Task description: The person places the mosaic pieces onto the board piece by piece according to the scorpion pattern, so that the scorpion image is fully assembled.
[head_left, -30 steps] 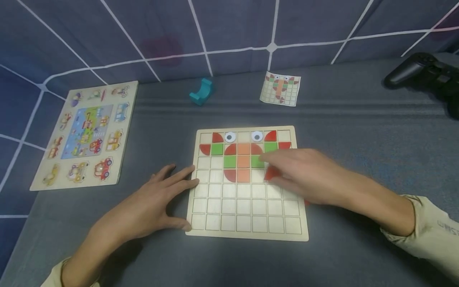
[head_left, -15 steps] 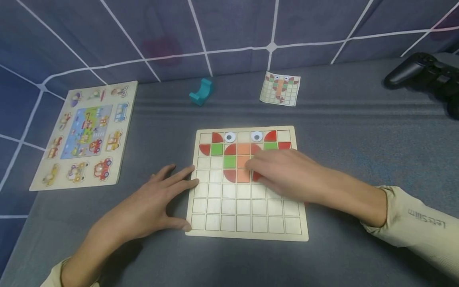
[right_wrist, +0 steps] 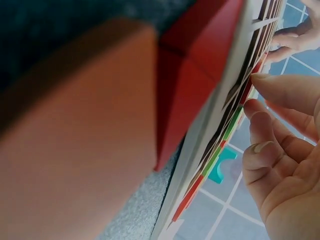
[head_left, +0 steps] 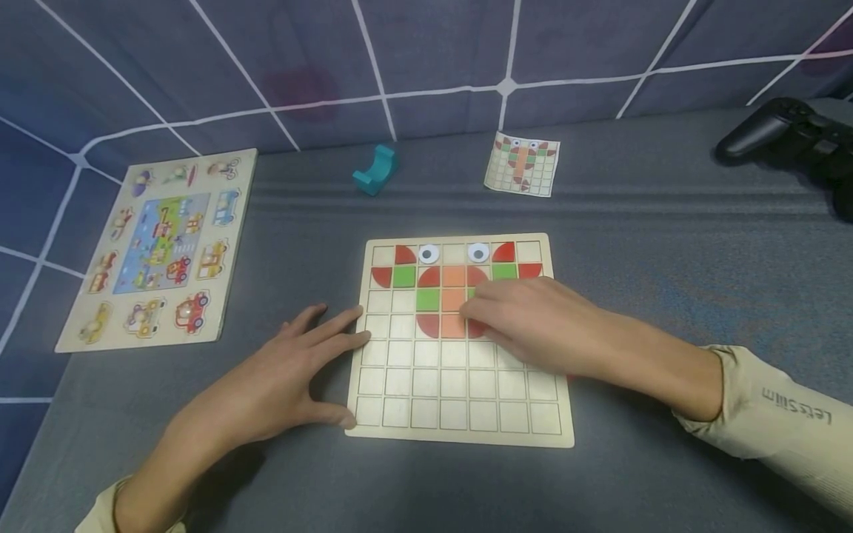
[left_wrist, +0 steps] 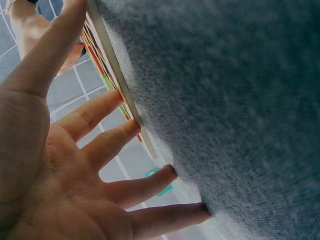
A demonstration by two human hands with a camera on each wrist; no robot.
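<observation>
A square wooden grid board (head_left: 440, 381) lies flat on the grey cloth surface. Its upper rows hold red quarter-circle tiles (head_left: 427, 326), green squares (head_left: 427, 300), orange squares (head_left: 453, 300) and two round eye tiles (head_left: 429, 254). Over the board's right half, my right hand (head_left: 546, 326) pinches a red quarter-circle tile (head_left: 474, 328) between thumb and fingers, down at the cell beside the lowest orange square; the hand covers part of the tile. My left hand (head_left: 280, 385) has its fingers spread, with the thumb and some fingertips touching the board's left edge.
A printed pattern card (head_left: 522, 164) lies behind the board, with a teal curved block (head_left: 376, 170) to its left. A vehicle picture puzzle (head_left: 156, 252) lies far left, a black game controller (head_left: 786, 152) far right. Red pieces (right_wrist: 200, 45) sit by the board's right edge under my wrist.
My right hand has moved left across the board with the red tile, to the cell beside the orange column, and stays there. My left hand keeps its place.
</observation>
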